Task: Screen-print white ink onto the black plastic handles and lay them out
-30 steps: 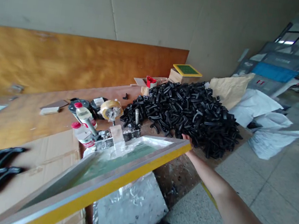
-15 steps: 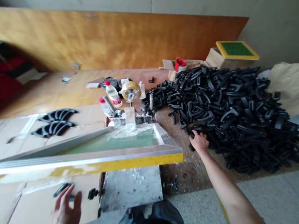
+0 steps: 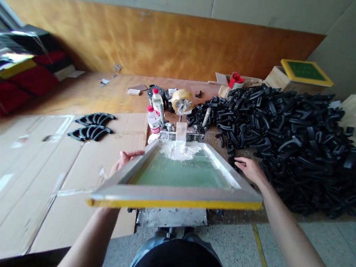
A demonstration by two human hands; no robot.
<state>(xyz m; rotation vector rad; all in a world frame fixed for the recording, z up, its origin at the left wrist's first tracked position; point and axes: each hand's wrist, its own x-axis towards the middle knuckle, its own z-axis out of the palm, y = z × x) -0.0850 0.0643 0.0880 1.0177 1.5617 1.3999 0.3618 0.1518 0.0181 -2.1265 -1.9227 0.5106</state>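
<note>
A screen-printing frame (image 3: 173, 193) with green mesh and a yellow front edge stands tilted over a metal base plate (image 3: 173, 217). My left hand (image 3: 124, 159) is at its left rail, forearm passing under the front corner. The rail partly hides those fingers, so their grip is unclear. My right hand (image 3: 249, 168) is closed at the near left edge of a heap of black curved plastic parts (image 3: 288, 139), thumb and fingers on a black plastic part that is mostly hidden. Two rows of black curved parts (image 3: 91, 133) lie on cardboard to the left.
Behind the frame stand bottles with red caps (image 3: 157, 104) and a roll of tape (image 3: 182, 101). A cardboard sheet (image 3: 95, 166) covers the left of the table. A yellow-edged green panel (image 3: 306, 71) rests on a box at the back right. Red and black stacks (image 3: 22, 91) stand far left.
My left hand has moved up and away from the dark part on the cardboard to the frame's left rail. The view has turned left; my right hand stays by the heap.
</note>
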